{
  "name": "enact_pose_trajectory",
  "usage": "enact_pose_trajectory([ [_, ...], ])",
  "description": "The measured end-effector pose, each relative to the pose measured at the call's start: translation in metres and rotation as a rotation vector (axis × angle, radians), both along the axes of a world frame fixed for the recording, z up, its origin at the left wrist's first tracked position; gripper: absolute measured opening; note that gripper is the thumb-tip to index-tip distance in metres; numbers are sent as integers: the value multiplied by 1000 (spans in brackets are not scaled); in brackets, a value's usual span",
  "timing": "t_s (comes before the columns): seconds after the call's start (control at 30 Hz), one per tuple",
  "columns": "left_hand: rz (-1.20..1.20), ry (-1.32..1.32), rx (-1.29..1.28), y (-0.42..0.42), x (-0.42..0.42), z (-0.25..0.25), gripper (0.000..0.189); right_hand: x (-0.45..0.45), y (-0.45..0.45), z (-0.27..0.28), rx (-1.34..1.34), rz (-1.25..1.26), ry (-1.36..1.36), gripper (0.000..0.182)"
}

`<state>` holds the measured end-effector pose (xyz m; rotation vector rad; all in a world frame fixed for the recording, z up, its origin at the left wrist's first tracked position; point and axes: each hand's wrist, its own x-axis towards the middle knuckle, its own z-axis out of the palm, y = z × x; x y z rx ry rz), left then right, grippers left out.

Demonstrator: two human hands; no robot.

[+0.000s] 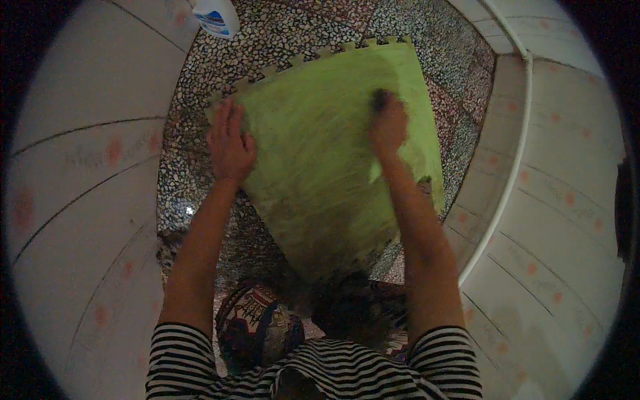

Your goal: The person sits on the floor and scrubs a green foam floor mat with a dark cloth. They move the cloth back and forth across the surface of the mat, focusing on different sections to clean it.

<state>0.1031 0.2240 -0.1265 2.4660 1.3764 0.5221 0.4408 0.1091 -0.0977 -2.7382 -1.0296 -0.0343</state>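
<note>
A green foam floor mat point(320, 135) with an interlocking toothed edge lies before me, smeared with brown dirt that is heaviest towards my knees. My left hand point(231, 145) rests flat on the mat's left edge with the thumb spread from the fingers. On the right part of the mat, my right hand point(390, 125) is closed around a small dark object point(381, 99), blurred and mostly covered by the fingers; its kind cannot be told. Brighter, cleaner-looking green shows along the mat's right side.
A white plastic bottle point(216, 19) with a blue label stands at the upper left on the speckled terrazzo floor point(280, 30). Tiled walls point(90, 200) rise close on both sides. A white pipe point(522, 125) runs along the right wall. Patterned cloth point(260, 320) covers my knees.
</note>
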Motion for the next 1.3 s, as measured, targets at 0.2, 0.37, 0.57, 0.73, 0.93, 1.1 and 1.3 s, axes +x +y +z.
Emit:
enact_pose_trajectory([
  [0.2,-22,-3,58,0,5,0,60,-184,-66,21,-174,973,168,50],
  [0.37,-108,19,98,13,-10,-6,68,-119,-28,66,-337,1266,473,46],
  [0.57,-472,524,-325,-13,-6,71,110,82,-74,88,37,640,249,38],
  [0.73,-686,906,-269,-40,-1,63,125,135,-152,40,-66,-10,240,34],
  [0.93,-747,1129,-230,-52,5,66,120,-79,-159,27,-285,484,207,36],
  [1.1,-583,1071,-292,-58,19,86,120,1,-203,25,153,597,263,43],
  [1.3,-669,1180,-105,-52,9,49,126,70,-193,43,-154,-182,111,42],
])
